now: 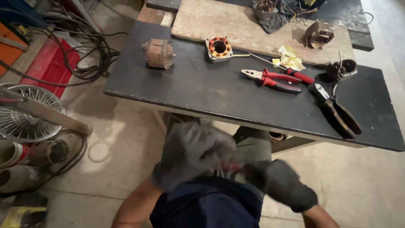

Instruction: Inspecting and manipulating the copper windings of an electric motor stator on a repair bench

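Both my hands wear dark grey gloves and are held low over my lap, below the edge of the black table point(198, 90). My left hand point(192, 152) and my right hand point(280, 183) meet around something small with pale and reddish parts point(223, 169); motion blur hides what it is and how it is held. On the table lie red-handled pliers point(272, 80), a red-handled screwdriver point(291, 71), dark-handled cutters point(337, 109), a motor stator with copper windings point(218, 47) and a brown wound coil block point(158, 53).
A pale wooden board point(219, 21) covers the table's far side, with yellow scraps point(290, 57), another stator point(341, 69) and a metal bracket point(318, 33). On the floor at left lie a fan guard point(25, 114), black cables point(90, 46), a ring point(99, 151) and red panels point(50, 63).
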